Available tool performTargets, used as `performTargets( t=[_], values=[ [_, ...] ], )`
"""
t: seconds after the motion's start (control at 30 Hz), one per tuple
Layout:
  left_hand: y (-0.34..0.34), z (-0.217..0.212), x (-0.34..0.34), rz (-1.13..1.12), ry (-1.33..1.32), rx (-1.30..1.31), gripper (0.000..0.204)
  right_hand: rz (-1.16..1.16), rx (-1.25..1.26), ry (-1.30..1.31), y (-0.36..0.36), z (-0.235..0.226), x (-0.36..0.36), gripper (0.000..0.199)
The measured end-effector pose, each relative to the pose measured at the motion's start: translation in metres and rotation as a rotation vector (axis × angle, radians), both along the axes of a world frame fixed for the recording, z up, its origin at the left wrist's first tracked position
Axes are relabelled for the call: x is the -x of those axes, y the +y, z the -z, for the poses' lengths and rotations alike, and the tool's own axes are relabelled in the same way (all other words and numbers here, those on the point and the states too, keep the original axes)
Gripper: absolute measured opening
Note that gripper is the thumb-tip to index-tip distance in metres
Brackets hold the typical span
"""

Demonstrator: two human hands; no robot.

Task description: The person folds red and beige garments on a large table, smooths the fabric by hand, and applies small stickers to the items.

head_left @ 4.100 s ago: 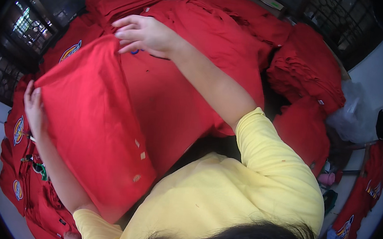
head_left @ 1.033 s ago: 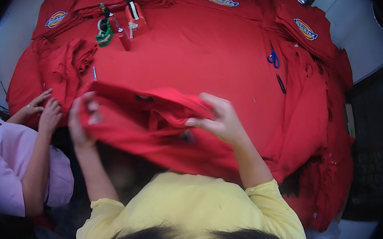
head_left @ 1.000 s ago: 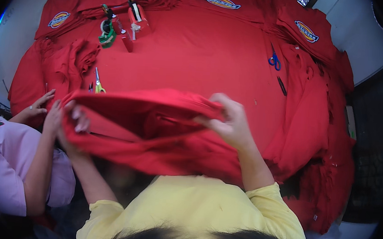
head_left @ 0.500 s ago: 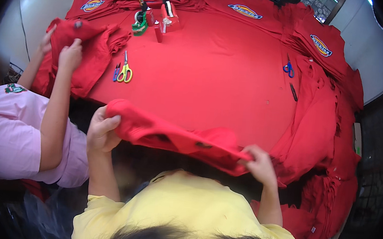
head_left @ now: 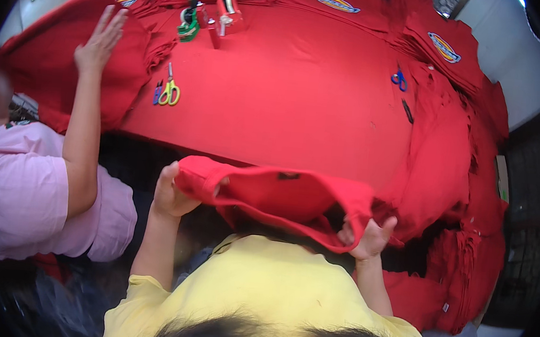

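I see my left hand (head_left: 175, 192) with fingers curled tight on one end of the red garment (head_left: 280, 198) — its long axis running left to right, just short of the table edge (head_left: 175, 146). My right hand (head_left: 367, 236) pinches the other end — both equally close.

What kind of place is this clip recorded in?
Most likely a garment workshop or clothing finishing room. A table is covered with stacked red garments bearing sewn-on badges, scissors lie on it, and both the left hand and right hand grip a red garment.
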State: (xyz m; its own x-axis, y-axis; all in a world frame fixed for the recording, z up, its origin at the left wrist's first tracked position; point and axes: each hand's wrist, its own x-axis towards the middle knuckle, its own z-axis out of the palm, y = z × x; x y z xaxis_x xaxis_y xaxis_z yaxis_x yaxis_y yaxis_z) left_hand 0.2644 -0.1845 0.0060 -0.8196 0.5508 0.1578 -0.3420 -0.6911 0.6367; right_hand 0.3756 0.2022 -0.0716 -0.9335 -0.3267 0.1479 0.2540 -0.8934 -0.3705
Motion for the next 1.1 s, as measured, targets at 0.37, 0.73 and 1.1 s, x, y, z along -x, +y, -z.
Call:
performTargets(
  t=[0.37,0.73,1.1],
  values=[
    [-0.051,0.035,0.023,-0.209,-0.018,0.260,0.039,0.464,-0.125,-0.001,0.060,0.000,0.013,0.040],
    [-0.099,0.021,0.058,-0.212,0.367,0.101,0.039,0.227,-0.222,0.604,0.095,-0.070,0.044,0.049],
    [0.064,-0.001,0.353,-0.058,0.138,0.371,0.041,0.095,-0.044,0.291,0.132,-0.065,0.350,0.083]
  ],
)
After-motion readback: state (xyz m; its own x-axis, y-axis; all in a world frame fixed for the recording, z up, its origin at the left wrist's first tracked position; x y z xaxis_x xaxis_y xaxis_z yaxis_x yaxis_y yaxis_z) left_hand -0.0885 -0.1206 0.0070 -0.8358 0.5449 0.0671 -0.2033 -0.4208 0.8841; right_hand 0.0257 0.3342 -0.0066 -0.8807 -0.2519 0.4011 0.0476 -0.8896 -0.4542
